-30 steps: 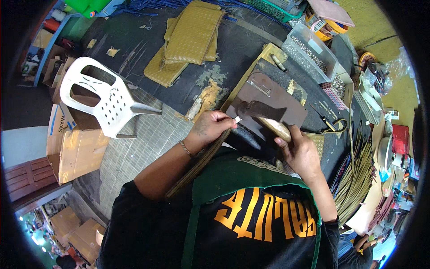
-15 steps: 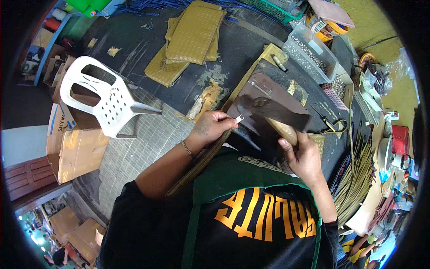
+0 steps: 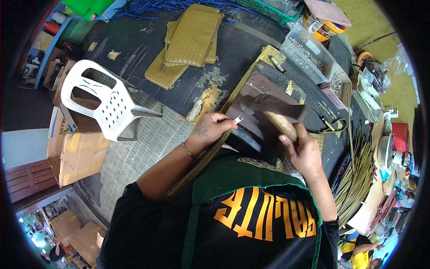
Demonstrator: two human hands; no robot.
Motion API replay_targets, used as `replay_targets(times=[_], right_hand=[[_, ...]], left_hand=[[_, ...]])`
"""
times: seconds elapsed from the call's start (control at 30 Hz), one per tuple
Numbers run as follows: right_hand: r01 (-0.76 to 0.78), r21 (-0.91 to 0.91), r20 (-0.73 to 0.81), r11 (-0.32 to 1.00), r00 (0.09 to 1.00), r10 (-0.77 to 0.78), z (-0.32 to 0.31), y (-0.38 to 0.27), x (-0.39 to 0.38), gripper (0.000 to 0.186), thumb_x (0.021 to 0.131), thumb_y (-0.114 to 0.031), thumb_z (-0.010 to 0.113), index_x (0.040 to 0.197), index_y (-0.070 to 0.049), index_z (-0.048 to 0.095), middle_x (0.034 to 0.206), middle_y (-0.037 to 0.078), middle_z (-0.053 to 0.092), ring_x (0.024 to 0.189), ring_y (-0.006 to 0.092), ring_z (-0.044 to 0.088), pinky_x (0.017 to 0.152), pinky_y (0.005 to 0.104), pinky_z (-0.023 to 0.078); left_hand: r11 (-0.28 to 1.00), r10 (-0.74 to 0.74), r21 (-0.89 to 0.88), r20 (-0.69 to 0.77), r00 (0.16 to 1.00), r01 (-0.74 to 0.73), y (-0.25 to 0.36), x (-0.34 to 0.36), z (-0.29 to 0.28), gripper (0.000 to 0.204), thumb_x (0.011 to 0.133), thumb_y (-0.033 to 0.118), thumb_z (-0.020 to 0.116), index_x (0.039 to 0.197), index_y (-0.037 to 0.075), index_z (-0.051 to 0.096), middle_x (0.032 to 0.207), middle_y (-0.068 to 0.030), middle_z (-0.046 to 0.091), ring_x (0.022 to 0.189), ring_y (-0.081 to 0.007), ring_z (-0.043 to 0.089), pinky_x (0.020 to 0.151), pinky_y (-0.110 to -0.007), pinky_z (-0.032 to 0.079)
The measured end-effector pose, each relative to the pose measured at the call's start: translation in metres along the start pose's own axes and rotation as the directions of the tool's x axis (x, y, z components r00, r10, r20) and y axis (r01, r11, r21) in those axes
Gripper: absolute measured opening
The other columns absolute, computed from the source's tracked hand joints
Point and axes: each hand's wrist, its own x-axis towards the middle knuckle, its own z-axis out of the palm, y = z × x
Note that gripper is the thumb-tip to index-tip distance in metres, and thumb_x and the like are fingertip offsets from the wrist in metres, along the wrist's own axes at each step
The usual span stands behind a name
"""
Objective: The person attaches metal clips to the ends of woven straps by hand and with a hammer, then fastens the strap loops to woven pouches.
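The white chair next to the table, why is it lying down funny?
The white plastic chair is tipped over, leaning with its legs against the edge of the dark table instead of standing on the tiled floor. Nearby, the table top has a worn, yellowish scuffed patch. Nothing looks spilled.

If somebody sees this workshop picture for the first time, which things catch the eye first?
In the middle, the right hand grips a wooden-handled cleaver over the dark workbench, while the left hand pinches a small metal piece. Olive woven pouches lie stacked at the top, and a white plastic chair stands at the left.
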Motion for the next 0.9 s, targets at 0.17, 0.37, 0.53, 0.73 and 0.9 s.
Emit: replay_targets(times=[0.17,0.37,0.53,0.73,0.9], right_hand=[[0.011,-0.112,0.050,0.994,0.999,-0.006,0.004,0.001,0.003,0.031,0.075,-0.031,0.055,0.084,-0.003,0.046,0.063,0.018,0.053,0.059,0.0338,0.054,0.053,0.0388,0.044],[0.022,-0.076,0.047,0.997,0.999,-0.019,0.007,0.005,0.004,0.032,0.075,-0.032,0.054,0.086,-0.003,0.046,0.062,0.017,0.053,0.059,0.0339,0.055,0.052,0.0389,0.044],[-0.078,0.013,0.018,0.997,0.997,0.078,-0.001,0.007,-0.002,0.030,0.075,-0.030,0.056,0.084,-0.003,0.046,0.064,0.018,0.053,0.061,0.0346,0.054,0.053,0.0388,0.042],[-0.031,-0.034,-0.330,0.999,0.944,0.018,-0.025,0.060,0.028,0.032,0.073,-0.026,0.057,0.092,-0.002,0.049,0.081,0.018,0.053,0.075,0.0331,0.052,0.063,0.0369,0.042],[-0.168,-0.196,-0.266,0.966,0.957,0.113,-0.027,0.113,0.065,0.033,0.073,-0.031,0.055,0.098,-0.010,0.050,0.085,0.018,0.053,0.078,0.0320,0.052,0.067,0.0399,0.043]], left_hand=[[1.000,0.007,-0.015,-0.001,1.000,-0.007,-0.003,0.003,0.000,0.018,0.070,0.018,0.059,0.076,0.001,0.063,0.065,-0.0024,0.060,0.058,-0.0050,0.050,0.055,-0.019,0.039],[1.000,0.009,-0.003,0.001,1.000,-0.009,0.006,0.001,0.000,0.019,0.071,0.019,0.059,0.077,0.001,0.062,0.064,-0.0020,0.060,0.057,-0.0051,0.049,0.055,-0.019,0.039],[0.979,0.023,0.198,0.080,0.997,-0.038,0.008,0.000,-0.004,0.018,0.077,0.018,0.054,0.079,0.002,0.062,0.073,-0.0036,0.061,0.067,-0.0071,0.052,0.064,-0.020,0.041],[0.979,0.067,-0.200,0.131,0.989,-0.040,0.017,-0.037,-0.016,0.015,0.080,0.013,0.049,0.080,0.000,0.056,0.074,-0.0046,0.058,0.069,-0.0090,0.052,0.064,-0.021,0.041],[0.931,0.217,-0.343,0.240,0.946,-0.126,0.069,-0.059,0.002,0.011,0.079,0.008,0.049,0.077,-0.001,0.054,0.074,-0.0035,0.053,0.066,-0.0081,0.050,0.062,-0.020,0.041]])
